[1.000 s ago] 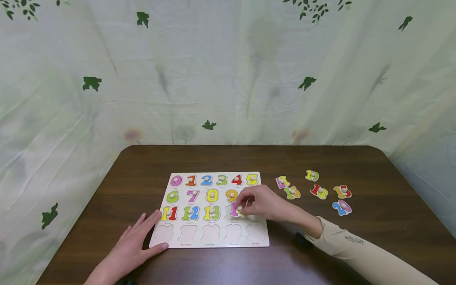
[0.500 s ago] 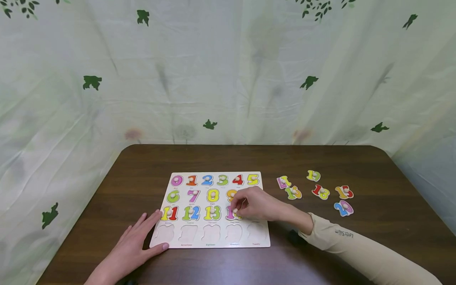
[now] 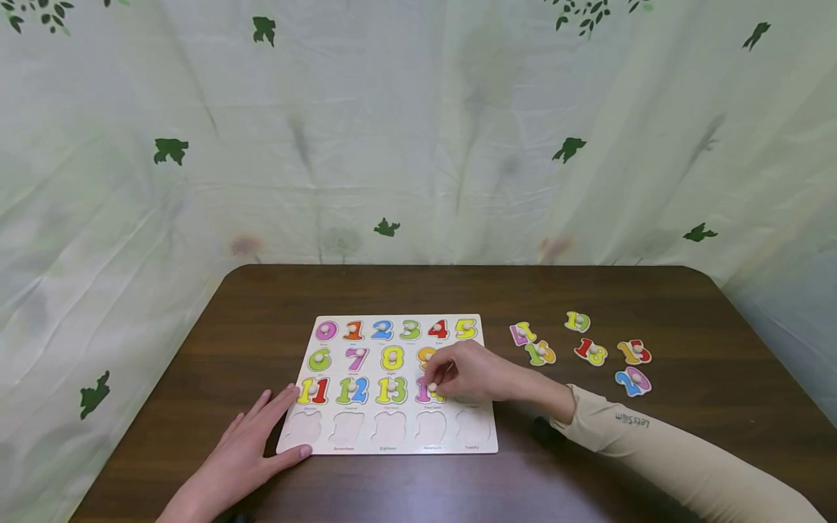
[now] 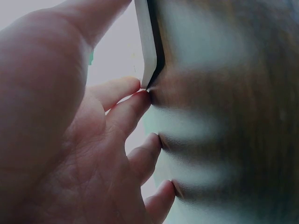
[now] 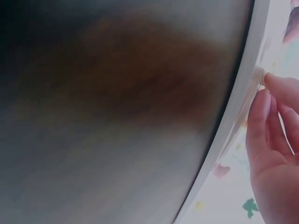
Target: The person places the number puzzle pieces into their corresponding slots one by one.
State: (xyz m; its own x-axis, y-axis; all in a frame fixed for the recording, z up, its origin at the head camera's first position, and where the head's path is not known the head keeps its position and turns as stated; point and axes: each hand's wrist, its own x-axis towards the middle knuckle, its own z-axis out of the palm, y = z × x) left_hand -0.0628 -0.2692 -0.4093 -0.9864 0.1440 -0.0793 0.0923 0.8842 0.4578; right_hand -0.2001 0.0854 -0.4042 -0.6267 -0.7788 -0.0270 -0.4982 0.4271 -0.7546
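A white number puzzle board [image 3: 386, 445] lies on the table, its upper rows filled with colourful knobbed number pieces. My right hand [image 3: 472, 372] pinches the knob of the number 14 piece [image 3: 423, 393], which sits at its recess in the third row; the fingers cover part of it. In the right wrist view the thumb and fingertips of the right hand [image 5: 280, 126] meet at the small knob [image 5: 258, 77]. My left hand [image 3: 245, 444] rests with spread fingers against the board's left edge. Up close, the left hand [image 4: 103, 135] touches the board's corner [image 4: 148, 70] and the tabletop.
Right of the board lie loose number pieces: an 18 [image 3: 591, 352], a 20 [image 3: 633, 381], a 19 [image 3: 577, 322], a 15 [image 3: 634, 352] and others. Several recesses [image 3: 388, 428] run along the board's bottom row. A patterned curtain [image 3: 418, 145] hangs behind the dark table [image 3: 294, 290].
The right hand has shifted slightly left, and the number 14 piece has moved from askew to lined up with its recess. The left hand has stayed at the board's edge.
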